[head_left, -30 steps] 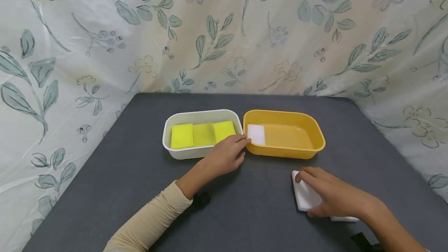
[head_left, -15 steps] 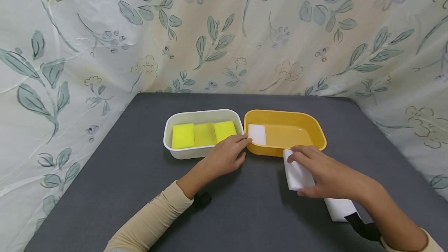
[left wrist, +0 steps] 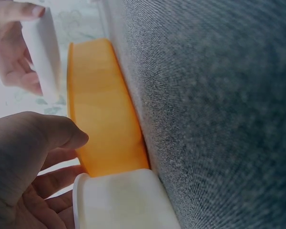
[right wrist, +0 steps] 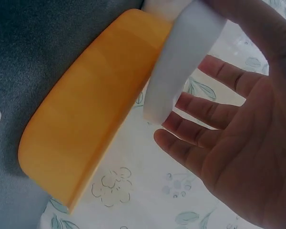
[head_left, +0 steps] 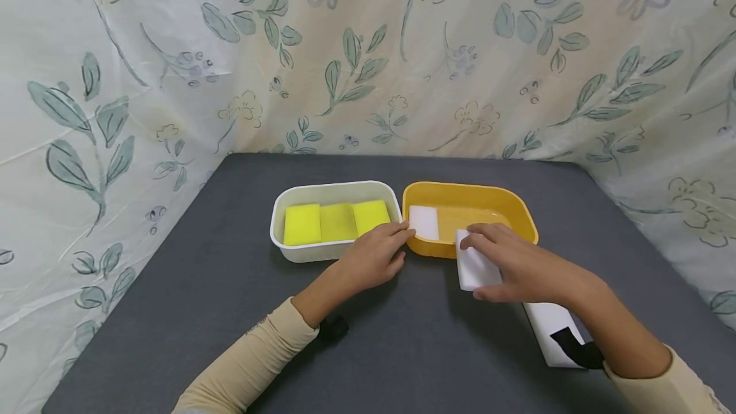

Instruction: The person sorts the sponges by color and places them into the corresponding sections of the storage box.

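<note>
My right hand (head_left: 514,267) pinches a white sponge (head_left: 476,267) by its edges between thumb and fingers. It holds the sponge tilted over the near rim of the yellow tray (head_left: 517,235). In the right wrist view, the white sponge (right wrist: 181,62) hangs beside the tray's outer wall. My left hand (head_left: 374,254) touches the rims where the white tray (head_left: 313,253) and the yellow tray meet. Its fingers reach over the rim, and its thumb (left wrist: 74,136) lies before the yellow wall. Another white sponge (head_left: 423,222) lies at the left end inside the yellow tray.
Several yellow sponges (head_left: 338,222) lie in a row in the white tray. More white sponge material (head_left: 549,328) lies on the dark table (head_left: 402,350) beneath my right wrist, partly hidden. A floral curtain (head_left: 368,69) hangs behind and beside the table.
My right hand has lifted the white sponge off the table and carried it forward and left to the yellow tray. White sponge material beneath the wrist has come into view. The left hand stays put.
</note>
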Action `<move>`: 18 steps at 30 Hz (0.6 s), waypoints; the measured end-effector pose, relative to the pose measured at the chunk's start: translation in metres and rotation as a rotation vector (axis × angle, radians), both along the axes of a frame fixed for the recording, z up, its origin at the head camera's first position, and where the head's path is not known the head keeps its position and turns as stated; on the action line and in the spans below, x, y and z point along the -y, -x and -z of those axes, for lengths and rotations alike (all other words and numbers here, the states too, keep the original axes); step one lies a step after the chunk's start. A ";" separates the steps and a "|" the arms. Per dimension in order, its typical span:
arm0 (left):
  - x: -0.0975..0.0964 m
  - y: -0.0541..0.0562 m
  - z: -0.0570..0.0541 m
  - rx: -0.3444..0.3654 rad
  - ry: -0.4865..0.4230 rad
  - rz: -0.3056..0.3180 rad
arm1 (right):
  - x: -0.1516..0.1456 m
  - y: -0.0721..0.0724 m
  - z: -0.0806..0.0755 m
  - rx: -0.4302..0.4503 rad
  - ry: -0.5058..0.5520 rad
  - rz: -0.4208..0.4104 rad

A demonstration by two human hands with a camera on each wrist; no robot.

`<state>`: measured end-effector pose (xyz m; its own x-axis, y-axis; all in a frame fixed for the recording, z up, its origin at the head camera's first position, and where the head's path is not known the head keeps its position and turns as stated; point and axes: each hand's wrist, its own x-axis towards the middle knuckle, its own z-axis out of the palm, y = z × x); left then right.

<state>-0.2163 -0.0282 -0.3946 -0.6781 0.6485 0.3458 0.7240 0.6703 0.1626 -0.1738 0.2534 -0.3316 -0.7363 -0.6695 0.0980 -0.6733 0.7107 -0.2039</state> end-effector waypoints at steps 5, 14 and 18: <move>0.000 0.000 0.000 -0.006 -0.006 0.006 | 0.002 0.008 0.003 0.002 0.002 -0.009; -0.001 0.001 0.000 0.004 -0.009 -0.003 | 0.003 0.015 0.002 0.066 -0.013 0.032; -0.001 0.001 0.001 0.000 -0.016 0.005 | 0.003 0.014 0.000 0.109 -0.007 0.061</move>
<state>-0.2176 -0.0277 -0.3959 -0.6747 0.6466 0.3559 0.7276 0.6637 0.1735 -0.1881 0.2508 -0.3312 -0.7815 -0.6238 0.0104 -0.6031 0.7511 -0.2686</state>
